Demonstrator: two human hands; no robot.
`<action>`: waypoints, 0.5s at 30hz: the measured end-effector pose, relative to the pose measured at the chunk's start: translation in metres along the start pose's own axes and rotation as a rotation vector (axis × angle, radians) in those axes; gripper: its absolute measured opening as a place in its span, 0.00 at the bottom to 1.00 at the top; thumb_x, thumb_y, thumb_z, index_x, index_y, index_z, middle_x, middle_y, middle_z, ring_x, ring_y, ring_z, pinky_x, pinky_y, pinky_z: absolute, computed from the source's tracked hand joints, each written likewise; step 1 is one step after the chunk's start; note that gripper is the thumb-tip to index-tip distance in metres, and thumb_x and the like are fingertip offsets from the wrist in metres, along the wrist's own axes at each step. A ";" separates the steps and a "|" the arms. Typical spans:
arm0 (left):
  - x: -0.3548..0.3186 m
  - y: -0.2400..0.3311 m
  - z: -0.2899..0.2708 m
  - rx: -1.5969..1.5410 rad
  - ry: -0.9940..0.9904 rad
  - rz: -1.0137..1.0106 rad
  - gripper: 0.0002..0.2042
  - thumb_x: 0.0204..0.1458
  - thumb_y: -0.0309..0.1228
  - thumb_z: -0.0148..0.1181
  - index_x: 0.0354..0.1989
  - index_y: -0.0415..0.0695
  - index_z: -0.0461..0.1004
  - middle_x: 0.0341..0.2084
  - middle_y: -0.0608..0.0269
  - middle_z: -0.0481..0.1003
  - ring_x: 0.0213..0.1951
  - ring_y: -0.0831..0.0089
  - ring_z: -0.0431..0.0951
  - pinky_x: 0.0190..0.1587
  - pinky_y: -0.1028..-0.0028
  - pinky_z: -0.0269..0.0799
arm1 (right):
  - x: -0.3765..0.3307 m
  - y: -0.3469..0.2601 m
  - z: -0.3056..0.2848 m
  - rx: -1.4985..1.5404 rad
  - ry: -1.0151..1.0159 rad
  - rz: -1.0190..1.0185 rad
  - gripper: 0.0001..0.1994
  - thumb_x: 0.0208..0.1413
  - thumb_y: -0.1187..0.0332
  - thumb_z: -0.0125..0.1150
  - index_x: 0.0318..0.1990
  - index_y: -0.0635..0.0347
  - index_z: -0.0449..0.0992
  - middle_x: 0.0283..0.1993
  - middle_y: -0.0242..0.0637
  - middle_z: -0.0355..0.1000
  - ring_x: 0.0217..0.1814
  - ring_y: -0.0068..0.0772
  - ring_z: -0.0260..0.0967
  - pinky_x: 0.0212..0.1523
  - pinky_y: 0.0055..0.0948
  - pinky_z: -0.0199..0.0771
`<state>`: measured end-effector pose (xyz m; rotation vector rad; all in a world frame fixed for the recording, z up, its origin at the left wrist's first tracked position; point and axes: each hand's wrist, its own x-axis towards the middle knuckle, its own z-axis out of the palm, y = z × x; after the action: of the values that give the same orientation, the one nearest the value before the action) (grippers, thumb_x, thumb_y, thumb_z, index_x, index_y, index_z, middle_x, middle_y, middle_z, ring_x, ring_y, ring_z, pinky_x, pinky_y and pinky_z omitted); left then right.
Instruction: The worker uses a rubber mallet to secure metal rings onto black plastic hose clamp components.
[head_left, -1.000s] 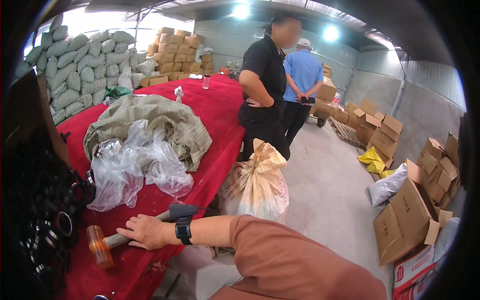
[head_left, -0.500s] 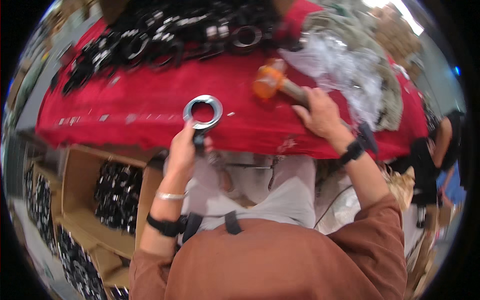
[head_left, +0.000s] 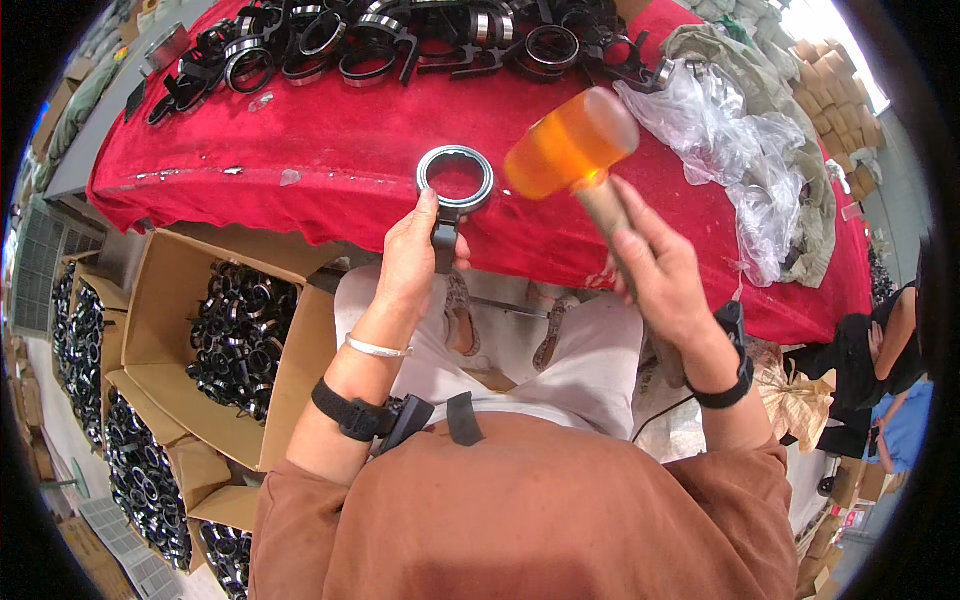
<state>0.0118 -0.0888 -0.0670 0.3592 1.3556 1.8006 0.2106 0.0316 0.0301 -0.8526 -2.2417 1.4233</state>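
Observation:
My left hand (head_left: 412, 255) grips the dark handle of a metal ring part (head_left: 455, 180), holding the ring flat on the edge of the red-covered table (head_left: 300, 140). My right hand (head_left: 660, 270) holds the wooden handle of a mallet with an orange head (head_left: 570, 145). The mallet head hangs raised just right of the ring, apart from it. Both wrists wear black straps.
Several ring parts (head_left: 400, 40) lie in a heap at the table's far side. Clear plastic bags (head_left: 740, 150) and a grey-green sack (head_left: 800, 120) lie to the right. Open cardboard boxes (head_left: 230, 340) full of ring parts stand on the floor at my left. Two people (head_left: 890, 380) stand at the right edge.
The view has swung down from the warehouse to the table. My right hand has lifted the mallet off the table and brought it beside the ring held by my left hand.

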 end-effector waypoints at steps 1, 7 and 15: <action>0.001 0.000 0.000 0.002 -0.006 0.005 0.24 0.58 0.49 0.39 0.31 0.37 0.71 0.13 0.61 0.70 0.16 0.74 0.70 0.22 0.77 0.67 | -0.006 -0.003 0.004 -0.031 -0.007 -0.013 0.23 0.58 0.71 0.47 0.62 0.58 0.56 0.30 0.27 0.65 0.24 0.13 0.60 0.25 0.16 0.65; -0.002 0.003 0.001 -0.024 0.004 -0.030 0.24 0.58 0.49 0.40 0.31 0.38 0.71 0.13 0.62 0.70 0.16 0.75 0.69 0.21 0.77 0.64 | -0.022 -0.010 0.014 -0.237 0.122 -0.246 0.24 0.54 0.75 0.51 0.61 0.57 0.59 0.34 0.37 0.70 0.26 0.23 0.65 0.30 0.24 0.68; 0.000 0.008 -0.002 -0.009 -0.002 -0.045 0.23 0.58 0.49 0.40 0.30 0.38 0.71 0.12 0.62 0.69 0.15 0.76 0.67 0.21 0.78 0.62 | -0.011 -0.008 0.014 -0.386 -0.040 -0.184 0.24 0.53 0.75 0.53 0.59 0.60 0.60 0.38 0.48 0.71 0.31 0.38 0.70 0.36 0.29 0.70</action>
<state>0.0068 -0.0905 -0.0605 0.3231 1.3430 1.7681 0.2083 0.0123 0.0310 -0.7076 -2.5953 0.9492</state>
